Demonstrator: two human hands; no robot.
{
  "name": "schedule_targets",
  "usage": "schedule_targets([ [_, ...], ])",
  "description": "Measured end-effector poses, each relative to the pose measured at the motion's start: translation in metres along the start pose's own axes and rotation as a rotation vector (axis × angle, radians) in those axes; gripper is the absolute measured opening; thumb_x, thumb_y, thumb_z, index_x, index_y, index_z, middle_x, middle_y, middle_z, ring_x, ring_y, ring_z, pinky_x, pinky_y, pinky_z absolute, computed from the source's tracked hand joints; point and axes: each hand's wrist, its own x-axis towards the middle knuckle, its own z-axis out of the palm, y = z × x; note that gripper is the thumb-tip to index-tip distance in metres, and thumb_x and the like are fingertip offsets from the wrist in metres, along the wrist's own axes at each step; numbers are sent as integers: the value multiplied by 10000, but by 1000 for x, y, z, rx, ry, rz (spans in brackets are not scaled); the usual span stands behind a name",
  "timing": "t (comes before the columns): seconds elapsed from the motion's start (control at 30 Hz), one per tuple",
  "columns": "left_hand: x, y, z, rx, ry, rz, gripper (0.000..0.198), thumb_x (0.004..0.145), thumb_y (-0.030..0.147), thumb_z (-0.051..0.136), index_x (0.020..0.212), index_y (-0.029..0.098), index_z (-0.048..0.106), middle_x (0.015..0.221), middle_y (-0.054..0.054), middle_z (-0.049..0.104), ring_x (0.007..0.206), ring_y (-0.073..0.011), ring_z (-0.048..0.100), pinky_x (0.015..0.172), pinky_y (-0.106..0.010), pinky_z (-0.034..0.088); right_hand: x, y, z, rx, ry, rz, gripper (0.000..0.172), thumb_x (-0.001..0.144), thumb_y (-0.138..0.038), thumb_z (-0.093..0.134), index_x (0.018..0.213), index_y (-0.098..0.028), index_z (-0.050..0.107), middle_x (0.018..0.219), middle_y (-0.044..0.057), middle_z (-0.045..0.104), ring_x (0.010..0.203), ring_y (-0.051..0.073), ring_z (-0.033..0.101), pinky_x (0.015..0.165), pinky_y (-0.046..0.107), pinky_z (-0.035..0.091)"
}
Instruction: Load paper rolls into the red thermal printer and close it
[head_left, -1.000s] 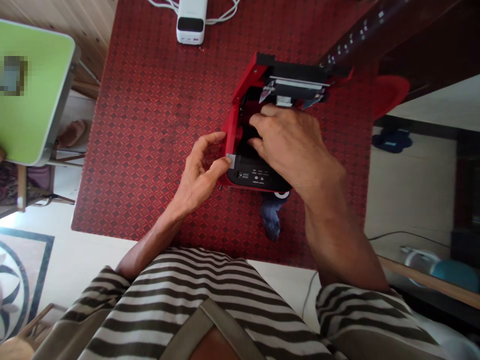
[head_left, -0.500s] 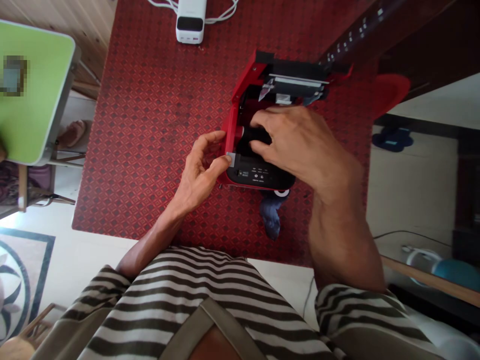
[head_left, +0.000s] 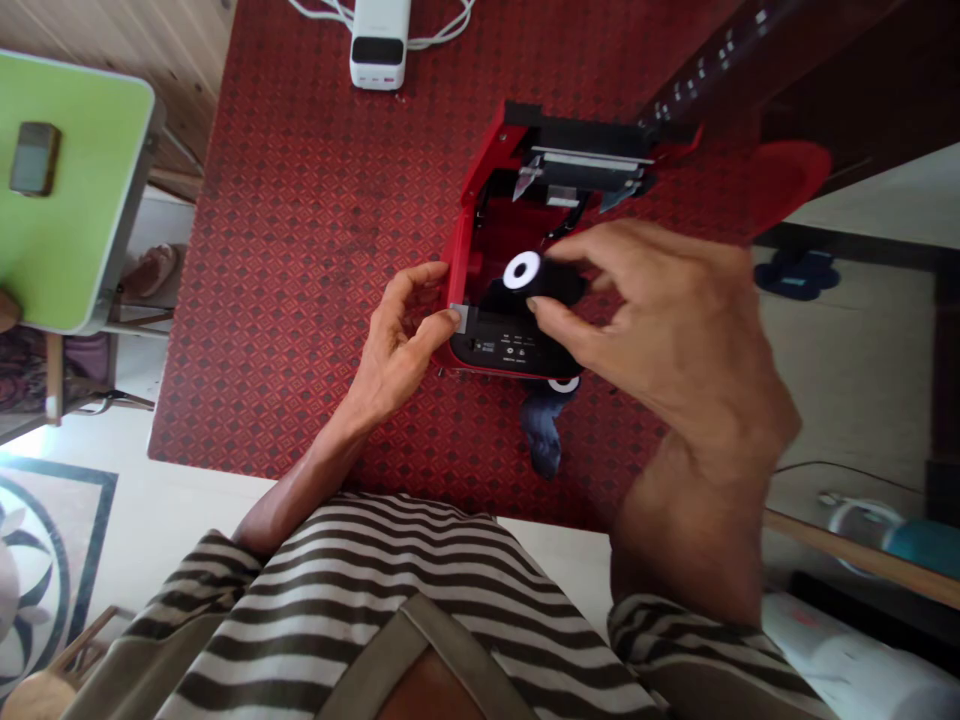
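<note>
An open red and black machine [head_left: 517, 345], which looks like a label printer, stands on the red patterned table with its lid raised. My left hand [head_left: 405, 335] grips its left front corner, thumb on the grey tab and fingers along the side wall. Between the thumb and fingers of my right hand [head_left: 660, 310] is a black ribbon roll [head_left: 559, 280] with a white core end facing left. It is held over the machine's open bay. Below the machine's front edge, a second roll with a white core [head_left: 564, 384] trails a crumpled dark strip [head_left: 541, 435].
A white power bank [head_left: 379, 45] with white cables lies at the table's far edge. On the left, a phone [head_left: 35, 160] rests on a green folding table [head_left: 90, 230]. A dark post [head_left: 712, 70] crosses at upper right. Dark slippers [head_left: 796, 273] are on the floor.
My right hand has lifted the black ribbon roll up and to the right from inside the bay, and its white end now shows. My left hand has stayed at the corner.
</note>
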Motion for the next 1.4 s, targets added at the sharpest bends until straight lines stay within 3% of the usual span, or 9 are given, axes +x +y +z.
schedule_targets([
  [0.1, 1, -3, -1, -3, 4, 19, 465, 1125, 635, 915, 1486, 361, 811, 1568, -90, 891, 1529, -393, 833, 1352, -615, 694, -17, -6, -19, 125, 108, 92, 312, 1029, -325, 928, 1279, -509, 901, 1235, 0, 962, 1082, 422, 948, 1035, 695, 815],
  [0.2, 2, -4, -1, 0, 7, 29, 447, 1115, 607, 913, 1481, 370, 819, 1555, -82, 902, 1516, -380, 844, 1335, -596, 704, -29, 11, -21, 206, 258, 211, 229, 1111, -509, 897, 1321, -597, 916, 1267, -1, 955, 1158, 446, 942, 994, 731, 800],
  [0.3, 4, -5, -1, 7, 13, 39, 436, 1105, 590, 906, 1469, 363, 828, 1551, -81, 919, 1503, -373, 856, 1332, -586, 709, -35, 52, 4, 207, 419, 248, 306, 1128, -696, 830, 1394, -564, 900, 1322, 61, 950, 1226, 468, 919, 996, 748, 779],
  [0.4, 5, -5, -2, 13, 23, 36, 458, 1093, 605, 909, 1468, 353, 834, 1530, -84, 930, 1484, -366, 863, 1324, -576, 712, -40, 89, 37, 294, 597, 307, 427, 1069, -802, 817, 1302, -451, 886, 1156, 111, 931, 1061, 466, 889, 926, 744, 737],
  [0.53, 6, -7, -3, 3, 19, 43, 491, 1079, 619, 922, 1478, 347, 835, 1491, -83, 936, 1445, -360, 874, 1291, -570, 723, -50, 100, 66, 371, 564, 448, 303, 997, -713, 905, 1134, -449, 843, 1125, 93, 945, 1052, 414, 855, 964, 668, 722],
  [0.67, 6, -10, -3, 38, 21, 77, 498, 1109, 664, 906, 1495, 364, 814, 1493, -85, 925, 1450, -369, 874, 1288, -589, 722, -53, 95, 84, 418, 476, 475, 389, 919, -655, 916, 1164, -367, 826, 1140, 52, 954, 1038, 346, 897, 975, 606, 767],
  [0.77, 6, -12, -3, 56, 8, 79, 518, 1133, 690, 884, 1527, 369, 789, 1517, -93, 915, 1465, -378, 868, 1293, -603, 712, -53, 98, 94, 428, 423, 477, 363, 918, -613, 914, 1150, -344, 840, 1101, 35, 960, 984, 316, 907, 941, 550, 771],
  [1.17, 5, -9, -2, 21, 35, 60, 500, 1095, 665, 934, 1488, 370, 839, 1482, -76, 929, 1441, -369, 873, 1288, -585, 732, -56, 108, 103, 442, 458, 418, 302, 942, -503, 956, 1210, -369, 918, 1102, 24, 972, 949, 306, 920, 857, 489, 771],
  [1.4, 8, -11, -3, 44, 57, 49, 524, 1056, 665, 933, 1483, 373, 847, 1475, -71, 923, 1445, -364, 850, 1299, -577, 716, -56, 107, 106, 504, 398, 394, 312, 984, -530, 958, 1239, -364, 888, 1135, 36, 973, 1017, 320, 941, 943, 538, 802],
])
